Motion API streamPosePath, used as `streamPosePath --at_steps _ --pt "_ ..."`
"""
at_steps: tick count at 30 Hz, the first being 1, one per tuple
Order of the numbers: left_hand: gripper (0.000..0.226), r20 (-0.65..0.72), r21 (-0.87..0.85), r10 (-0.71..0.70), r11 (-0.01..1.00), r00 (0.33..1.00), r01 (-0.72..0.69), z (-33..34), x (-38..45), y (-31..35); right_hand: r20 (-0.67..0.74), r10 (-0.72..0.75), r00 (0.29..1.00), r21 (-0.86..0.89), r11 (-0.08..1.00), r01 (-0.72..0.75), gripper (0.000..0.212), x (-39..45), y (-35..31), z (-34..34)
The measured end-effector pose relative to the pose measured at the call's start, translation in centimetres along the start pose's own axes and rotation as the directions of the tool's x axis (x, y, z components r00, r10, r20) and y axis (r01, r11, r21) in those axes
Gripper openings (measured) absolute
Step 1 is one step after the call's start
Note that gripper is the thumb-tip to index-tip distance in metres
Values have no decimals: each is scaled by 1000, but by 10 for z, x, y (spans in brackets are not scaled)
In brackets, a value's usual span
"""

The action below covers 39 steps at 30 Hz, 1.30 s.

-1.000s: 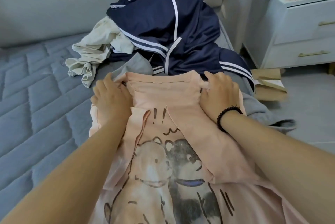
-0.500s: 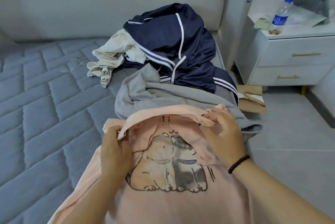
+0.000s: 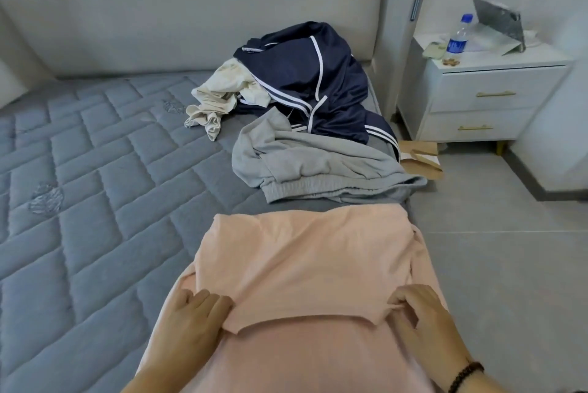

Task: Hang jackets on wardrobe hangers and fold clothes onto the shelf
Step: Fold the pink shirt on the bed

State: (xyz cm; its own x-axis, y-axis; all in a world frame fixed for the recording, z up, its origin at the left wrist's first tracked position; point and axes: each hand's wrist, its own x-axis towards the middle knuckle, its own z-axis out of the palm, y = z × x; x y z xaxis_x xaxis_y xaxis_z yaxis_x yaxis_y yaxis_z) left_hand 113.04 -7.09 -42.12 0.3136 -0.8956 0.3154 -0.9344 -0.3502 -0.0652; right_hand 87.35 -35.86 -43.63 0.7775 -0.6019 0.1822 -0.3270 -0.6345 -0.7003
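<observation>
A pink T-shirt [image 3: 305,265] lies on the grey quilted mattress [image 3: 79,170] near its right edge, its far half folded back toward me so the plain back shows. My left hand [image 3: 191,313] pinches the left corner of the folded edge. My right hand [image 3: 416,313], with a bead bracelet at the wrist, pinches the right corner. Beyond the shirt lie a grey sweatshirt [image 3: 311,160], a navy jacket with white stripes [image 3: 305,74] and a cream garment [image 3: 219,97], all crumpled.
A padded headboard [image 3: 191,11] runs along the far side. A white nightstand [image 3: 477,97] at the right carries a water bottle [image 3: 458,38] and a tablet. A cardboard box [image 3: 420,154] lies on the tiled floor beside the bed.
Both hands pulled the shirt's far edge toward me and folded it over, covering the cartoon print. The view drew back and rose, showing more of the bed.
</observation>
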Motion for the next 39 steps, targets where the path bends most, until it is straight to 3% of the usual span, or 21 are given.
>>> streamPosePath --at_steps 2,4,13,16,19,22,26,30,33,39 --pt "22 23 29 12 999 1000 -13 -4 -23 9 26 27 999 -9 1000 -26 49 -30 0 -6" --pt "31 45 44 -17 999 999 15 -12 -41 18 76 86 993 -29 996 -84 54 -59 -5 -11" --pt "36 102 39 -39 999 994 35 -40 -107 53 249 -96 964 -219 964 152 4 -137 -39 -39" --pt "31 116 50 -36 998 993 30 -44 -129 61 375 -48 926 -291 942 167 22 -151 -47 -44" --pt "28 164 59 -78 996 983 69 -54 -147 69 502 0 865 -324 927 189 22 -161 -53 -48" --pt "56 231 8 -198 979 952 202 -61 -163 78 588 39 808 -313 932 182 23 -170 -58 -50" --pt "38 141 -137 -351 919 926 370 -61 -182 104 582 74 810 -231 970 77 24 -177 -55 -56" --pt "54 103 -299 -376 871 921 390 -58 -175 148 445 112 889 -159 986 -45 27 -177 -53 -61" --pt "53 101 -366 -250 891 963 270 -57 -147 185 285 185 941 -92 982 -165 21 -174 -46 -63" --pt "44 154 -538 52 842 987 40 -47 -87 259 196 461 865 89 870 -484 39 -165 -19 -61"
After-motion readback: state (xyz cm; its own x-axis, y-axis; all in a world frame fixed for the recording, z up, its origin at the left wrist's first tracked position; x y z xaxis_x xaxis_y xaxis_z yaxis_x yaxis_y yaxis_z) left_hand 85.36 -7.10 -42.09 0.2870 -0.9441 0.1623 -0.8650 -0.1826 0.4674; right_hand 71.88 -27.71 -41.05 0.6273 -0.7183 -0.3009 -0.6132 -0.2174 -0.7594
